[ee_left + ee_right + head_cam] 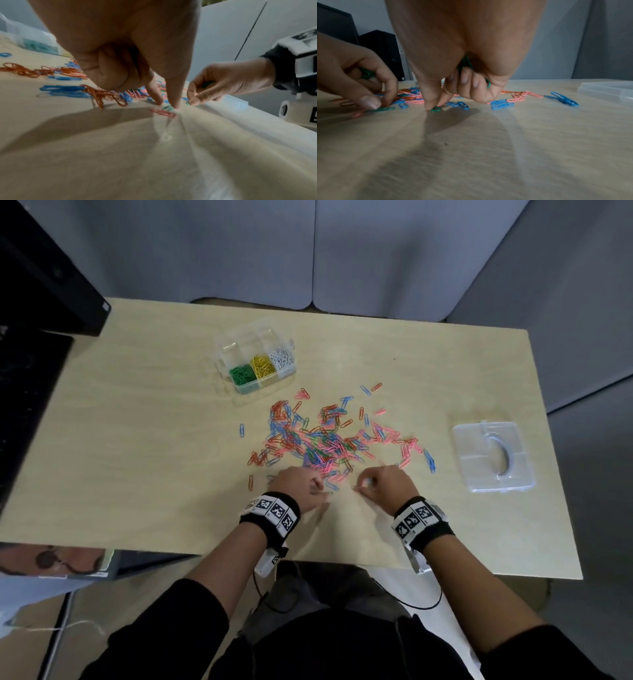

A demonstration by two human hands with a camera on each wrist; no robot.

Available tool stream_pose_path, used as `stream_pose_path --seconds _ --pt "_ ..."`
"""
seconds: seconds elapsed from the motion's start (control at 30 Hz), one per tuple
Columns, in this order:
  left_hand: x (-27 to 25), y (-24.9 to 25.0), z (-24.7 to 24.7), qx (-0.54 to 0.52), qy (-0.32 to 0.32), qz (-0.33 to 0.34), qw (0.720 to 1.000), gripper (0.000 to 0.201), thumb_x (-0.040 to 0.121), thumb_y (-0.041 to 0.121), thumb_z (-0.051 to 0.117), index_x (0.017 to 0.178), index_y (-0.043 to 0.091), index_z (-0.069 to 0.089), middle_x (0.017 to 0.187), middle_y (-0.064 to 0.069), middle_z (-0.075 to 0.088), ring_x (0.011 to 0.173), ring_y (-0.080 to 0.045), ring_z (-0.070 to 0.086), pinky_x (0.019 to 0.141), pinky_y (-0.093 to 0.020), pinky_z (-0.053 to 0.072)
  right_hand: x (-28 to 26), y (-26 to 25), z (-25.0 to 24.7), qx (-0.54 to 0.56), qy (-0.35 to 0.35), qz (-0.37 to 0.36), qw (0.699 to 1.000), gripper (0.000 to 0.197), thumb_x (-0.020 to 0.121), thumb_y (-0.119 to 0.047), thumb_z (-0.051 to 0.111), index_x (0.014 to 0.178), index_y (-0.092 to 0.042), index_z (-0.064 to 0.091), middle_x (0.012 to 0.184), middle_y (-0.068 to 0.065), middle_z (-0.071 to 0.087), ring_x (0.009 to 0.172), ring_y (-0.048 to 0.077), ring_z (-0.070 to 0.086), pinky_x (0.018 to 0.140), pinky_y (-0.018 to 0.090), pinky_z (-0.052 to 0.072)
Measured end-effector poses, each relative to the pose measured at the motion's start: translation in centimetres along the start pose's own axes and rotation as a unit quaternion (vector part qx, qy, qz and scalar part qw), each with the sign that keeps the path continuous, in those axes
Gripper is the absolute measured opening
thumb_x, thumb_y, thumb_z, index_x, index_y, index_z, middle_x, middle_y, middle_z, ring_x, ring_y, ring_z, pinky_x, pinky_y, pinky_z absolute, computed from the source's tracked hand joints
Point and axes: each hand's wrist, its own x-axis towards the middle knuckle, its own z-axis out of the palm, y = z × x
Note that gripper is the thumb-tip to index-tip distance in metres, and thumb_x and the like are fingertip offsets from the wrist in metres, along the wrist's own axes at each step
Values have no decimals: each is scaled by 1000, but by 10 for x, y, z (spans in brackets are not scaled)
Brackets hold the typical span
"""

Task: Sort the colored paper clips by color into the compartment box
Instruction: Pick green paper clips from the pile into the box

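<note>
A loose pile of red, pink, blue and green paper clips (pixel 325 436) lies mid-table. The clear compartment box (pixel 239 345) behind it holds green, yellow and white clips in separate cells. My left hand (pixel 169 105) at the pile's near edge pinches a green clip (pixel 168 108) against the table beside a pink clip (pixel 163 112). Its curled fingers keep more green clips (pixel 366 73) in the palm. My right hand (pixel 433 107) pinches another green clip (pixel 436 109) on the table. Its curled fingers hold a bunch of green clips (pixel 465 63).
The box's clear lid (pixel 493 457) lies at the right of the table. A black monitor and keyboard (pixel 30 364) stand at the left edge. Stray blue clips (pixel 430 460) lie between pile and lid. Bare tabletop (pixel 342 525) runs along the near edge.
</note>
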Motion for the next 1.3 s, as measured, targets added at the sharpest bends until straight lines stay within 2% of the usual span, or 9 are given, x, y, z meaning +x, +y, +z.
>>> stream_pose_path --seconds 0.13,0.23,0.4,0.57,0.77,0.87,1.0,1.17,1.3 --pt "-3 3 4 32 1 18 999 22 82 41 72 89 21 74 87 7 72 81 -11 65 71 -26 52 -5 -5 4 14 -12 13 1000 14 92 -29 64 86 -17 69 70 -3 64 66 16 59 64 30 48" --pt "-1 8 5 36 -10 22 999 17 85 35 70 91 20 74 88 6 71 81 -13 63 67 -22 42 -6 -9 1 197 -9 62 978 16 94 -24 64 84 -12 65 70 2 61 62 13 52 63 28 42" --pt "0 9 1 15 -31 9 999 13 93 29 55 88 17 58 71 3 58 70 -20 57 58 -26 37 4 -34 -21 665 -76 179 721 21 95 -3 46 76 -8 54 78 13 57 59 15 46 53 24 36" --pt "4 2 -20 -60 16 -38 997 32 100 27 42 71 16 45 63 -1 44 66 -25 45 57 -33 28 35 -52 -39 737 -115 162 646 5 71 -8 52 72 -13 50 61 2 42 45 12 31 41 20 25" --pt "15 -15 -38 -142 23 -71 987 32 101 17 43 100 5 72 102 -3 66 95 -22 59 73 -25 36 70 -67 -29 622 -131 133 760 24 78 -23 43 61 -11 56 61 5 48 42 14 32 40 18 22" --pt "16 -19 -42 -210 20 -109 971 35 95 16 45 81 11 77 79 3 69 72 -15 61 68 -24 43 79 -71 -27 542 -119 131 822 32 85 -22 46 58 -14 61 62 5 54 45 17 38 44 20 29" --pt "17 -15 -48 -237 49 -147 959 41 83 30 46 49 17 66 68 -7 70 68 -29 64 66 -35 51 87 -68 -26 227 -29 29 973 13 85 -26 70 75 -21 76 72 -7 70 60 7 61 56 19 48" --pt "26 -6 -42 -126 112 -157 973 38 77 52 73 60 17 72 60 2 68 57 -14 62 60 -20 47 88 -69 -18 38 -50 -27 998 8 84 -31 75 85 -23 76 78 -6 69 69 11 60 66 27 51" --pt "38 3 -36 -126 91 -142 978 46 69 54 80 61 9 72 55 -2 66 51 -23 58 50 -29 47 87 -63 -19 87 -40 10 995 11 86 -25 72 79 -17 76 56 -11 58 50 5 49 51 23 41"
